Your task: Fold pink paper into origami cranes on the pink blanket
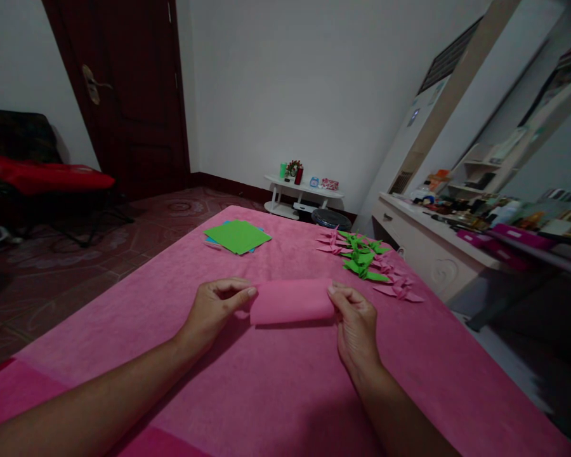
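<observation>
A pink sheet of paper, folded into a rectangle, is stretched between my two hands just above the pink cloth. My left hand pinches its left upper corner between thumb and fingers. At the opposite end, my right hand grips the right edge, thumb on top. Beyond my left hand lies a stack of square green paper with some blue showing beneath. Past my right hand sits a cluster of folded paper cranes, some green, some pink.
The pink cloth covers the surface under my hands. To the right stands a white dresser crowded with bottles and boxes. A low white shelf with small items is by the far wall. At left are a red-covered chair and a dark door.
</observation>
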The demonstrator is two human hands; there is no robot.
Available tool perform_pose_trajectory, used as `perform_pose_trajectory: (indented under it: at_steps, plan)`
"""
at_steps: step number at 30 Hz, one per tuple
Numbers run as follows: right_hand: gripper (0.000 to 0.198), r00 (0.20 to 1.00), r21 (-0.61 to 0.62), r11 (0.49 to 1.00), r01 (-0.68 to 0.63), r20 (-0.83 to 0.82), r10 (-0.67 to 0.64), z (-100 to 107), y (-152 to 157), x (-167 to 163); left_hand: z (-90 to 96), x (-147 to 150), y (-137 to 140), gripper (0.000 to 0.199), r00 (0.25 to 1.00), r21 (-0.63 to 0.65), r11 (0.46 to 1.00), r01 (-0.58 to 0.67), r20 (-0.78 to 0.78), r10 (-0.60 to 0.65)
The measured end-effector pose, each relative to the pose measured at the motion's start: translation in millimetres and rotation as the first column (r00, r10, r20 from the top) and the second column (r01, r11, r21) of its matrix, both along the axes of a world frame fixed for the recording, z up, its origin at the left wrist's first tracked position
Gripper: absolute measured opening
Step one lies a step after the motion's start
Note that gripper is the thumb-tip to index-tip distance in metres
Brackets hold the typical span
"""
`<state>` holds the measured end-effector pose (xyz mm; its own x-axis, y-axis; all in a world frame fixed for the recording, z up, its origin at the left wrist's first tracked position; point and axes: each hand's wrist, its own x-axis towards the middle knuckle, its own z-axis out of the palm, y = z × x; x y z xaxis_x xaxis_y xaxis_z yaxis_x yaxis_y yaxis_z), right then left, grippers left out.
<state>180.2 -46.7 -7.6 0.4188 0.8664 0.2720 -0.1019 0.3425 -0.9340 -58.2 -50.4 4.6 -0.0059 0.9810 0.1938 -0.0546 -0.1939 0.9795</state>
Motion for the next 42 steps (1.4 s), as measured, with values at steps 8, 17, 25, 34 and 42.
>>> perform_pose_trajectory:
  at_steps: [8,17,25,34,42]
  plan:
    - [0.012,1.000,0.012,1.000,0.000,-0.029,0.000,-0.5,-0.3,-1.9,0.9,0.2,-1.9,0.017,1.000,-0.020,0.999,-0.025,-0.003,0.025]
    - [0.014,0.999,0.011,1.000,0.029,-0.029,-0.029,-1.3,-0.7,-3.4,3.2,2.3,-3.2,0.018,1.000,-0.049,0.999,-0.014,0.025,0.015]
    - [0.017,0.998,-0.007,0.998,0.059,0.000,-0.059,-1.4,-2.6,-6.0,5.7,2.8,-3.4,0.019,1.000,-0.042,0.999,-0.029,-0.001,0.029]
    - [0.020,0.995,-0.064,0.994,0.085,0.051,-0.082,-1.6,-2.9,-8.4,0.1,3.1,0.5,0.018,0.998,-0.032,0.998,-0.057,-0.039,0.056]
    - [0.035,0.913,-0.168,0.978,0.122,0.406,-0.044,-4.8,3.9,-2.2,-17.0,3.0,14.5,0.022,0.961,0.086,0.995,-0.042,-0.269,0.064]
